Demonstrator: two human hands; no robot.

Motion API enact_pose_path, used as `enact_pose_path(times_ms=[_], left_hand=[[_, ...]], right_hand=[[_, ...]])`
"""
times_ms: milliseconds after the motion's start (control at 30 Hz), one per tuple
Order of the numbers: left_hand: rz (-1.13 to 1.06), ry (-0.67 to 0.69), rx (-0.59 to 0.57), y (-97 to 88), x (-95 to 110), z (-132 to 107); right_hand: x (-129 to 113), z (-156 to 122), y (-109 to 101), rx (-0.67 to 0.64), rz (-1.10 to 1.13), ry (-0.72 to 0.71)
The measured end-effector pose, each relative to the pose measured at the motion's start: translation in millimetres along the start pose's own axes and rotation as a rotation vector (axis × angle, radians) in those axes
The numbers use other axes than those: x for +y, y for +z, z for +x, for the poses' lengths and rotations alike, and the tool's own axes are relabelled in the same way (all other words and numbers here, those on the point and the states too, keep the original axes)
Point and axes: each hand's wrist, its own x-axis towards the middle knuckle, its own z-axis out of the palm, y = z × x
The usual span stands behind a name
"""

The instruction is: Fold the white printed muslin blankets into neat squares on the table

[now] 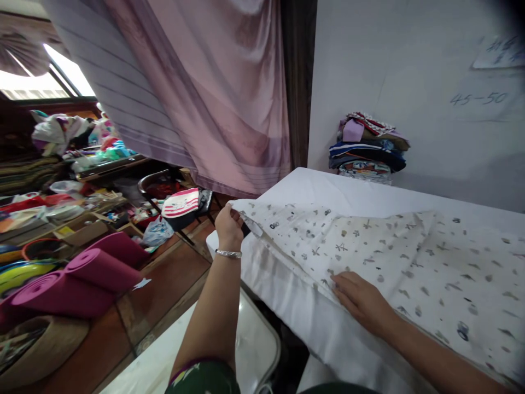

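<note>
A white printed cloth (369, 241) with small grey and brown motifs is spread over the table (311, 186), which has a white cover. My left hand (228, 227), with a silver bangle at the wrist, is closed on the cloth's left corner and holds it slightly raised at the table's left end. Farther right, my right hand (359, 298) rests with extended fingers on the cloth near its front edge. A fold line crosses the cloth's right part, and its far right end runs out of view.
Folded clothes (369, 148) are stacked against the wall at the table's far side. A pink curtain (246, 98) hangs behind. On the left are rolled pink mats (82, 279), a chair (184, 208) and boxes. A white seat (246, 334) stands below my left arm.
</note>
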Motion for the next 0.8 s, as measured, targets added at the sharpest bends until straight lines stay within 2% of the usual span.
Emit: enact_pose_path(times_ms=[133,267,367,500,633,800], left_hand=[[0.022,-0.035,0.064,-10.8,-4.1,3.3],[0.055,-0.059,0.109,-22.8,-9.1,8.7],[0.066,-0.070,0.126,-31.5,-13.6,13.0],[0.058,-0.101,0.176,-40.8,-20.5,18.2],[0.055,-0.144,0.229,-47.7,-28.2,21.5],[0.083,-0.154,0.269,-55.5,-30.6,23.9]], right_hand=[[-8.7,28.6,14.8,-0.105,-0.069,0.007],[-10.0,40.9,25.8,-0.220,-0.156,0.010],[-14.0,41.3,21.4,-0.211,-0.127,-0.003],[-23.9,33.6,14.3,-0.232,-0.074,-0.113],[-25.6,25.8,23.8,-0.296,-0.130,-0.143],[-21.2,26.6,38.8,-0.230,-0.203,-0.091]])
